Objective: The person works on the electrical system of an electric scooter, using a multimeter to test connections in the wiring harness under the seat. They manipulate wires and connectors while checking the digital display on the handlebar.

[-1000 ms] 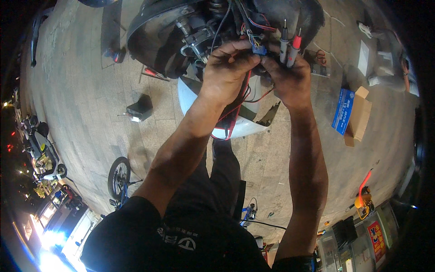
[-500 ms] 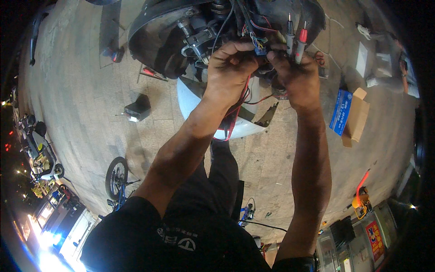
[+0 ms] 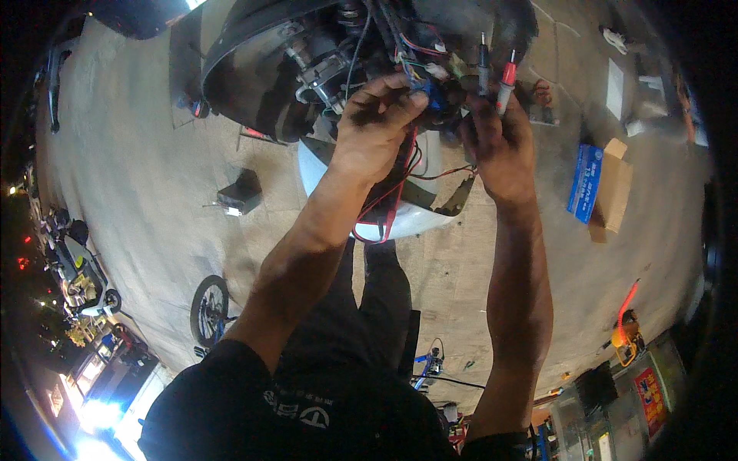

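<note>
Lots of clutter around this one: pale stone-paved floor (image 3: 450,300) all around, with a small black box-shaped part (image 3: 241,192) sitting left of centre, an open blue-and-brown cardboard box (image 3: 607,192) over at the right, a black-tyred bike wheel (image 3: 209,311) lower left, and an orange tool with a coiled red hose (image 3: 626,338) at lower right. Top centre is a big dark plastic vehicle shell (image 3: 246,69) with a grubby silver metal assembly (image 3: 315,73) inside. Under the hands there's a glossy white curved panel (image 3: 415,220), and thin red and black leads (image 3: 400,196) dangle across it. What gets in the way most is the hands themselves plus the dark cables coming down from the top. The small blue plastic connector (image 3: 433,97) is up at top centre, with thin multicoloured wires above it; it's partly covered and kinda blurry, so can't make out its pins. The left hand (image 3: 375,131) has thumb and fingers pinched on it. The right hand (image 3: 503,150) has curled fingers gripping two grey-handled test probes (image 3: 505,96), one black-ended, one red-ended, both tips pointing up the frame.
</note>
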{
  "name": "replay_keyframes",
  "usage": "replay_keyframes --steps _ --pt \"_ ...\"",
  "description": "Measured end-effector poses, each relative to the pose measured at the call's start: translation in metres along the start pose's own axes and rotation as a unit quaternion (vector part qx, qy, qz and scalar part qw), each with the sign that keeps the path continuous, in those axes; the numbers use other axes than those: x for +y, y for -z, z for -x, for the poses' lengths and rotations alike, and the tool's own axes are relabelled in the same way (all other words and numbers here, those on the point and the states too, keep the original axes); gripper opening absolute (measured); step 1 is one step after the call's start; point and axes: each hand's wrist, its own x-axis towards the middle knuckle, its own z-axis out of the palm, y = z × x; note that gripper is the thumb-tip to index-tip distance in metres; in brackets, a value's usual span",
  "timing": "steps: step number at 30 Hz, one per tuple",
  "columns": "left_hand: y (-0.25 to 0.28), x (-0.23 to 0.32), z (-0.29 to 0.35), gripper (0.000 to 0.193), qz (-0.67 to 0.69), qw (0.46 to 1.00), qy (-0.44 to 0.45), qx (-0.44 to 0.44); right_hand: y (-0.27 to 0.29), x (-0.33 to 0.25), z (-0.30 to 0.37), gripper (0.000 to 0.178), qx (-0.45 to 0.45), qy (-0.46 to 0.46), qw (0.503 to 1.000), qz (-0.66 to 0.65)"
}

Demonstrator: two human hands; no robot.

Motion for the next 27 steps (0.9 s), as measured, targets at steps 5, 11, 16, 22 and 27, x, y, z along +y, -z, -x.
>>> replay_keyframes --steps 5,11,16,22,27 --pt "0.000 0.007 0.001 0.016 -0.019 0.997 0.061 0.046 0.010 0.011 0.009 0.014 0.006 0.029 1.000 0.006" --pt "-0.002 0.012 -0.007 0.013 -0.006 0.980 0.126 0.153 0.021 0.028 0.025 0.015 -0.006 0.009 0.999 0.041" --pt "-0.009 0.021 -0.012 0.013 -0.012 0.969 0.158 0.189 0.029 0.031 0.032 0.022 -0.052 -0.002 0.988 0.145" --pt "-0.012 0.025 -0.019 0.016 -0.025 0.962 0.174 0.207 0.035 0.027 0.034 0.024 -0.082 0.003 0.978 0.194" --pt "-0.012 0.028 -0.023 0.019 -0.012 0.961 0.188 0.204 0.031 0.029 0.026 0.018 -0.047 0.054 0.981 0.179"
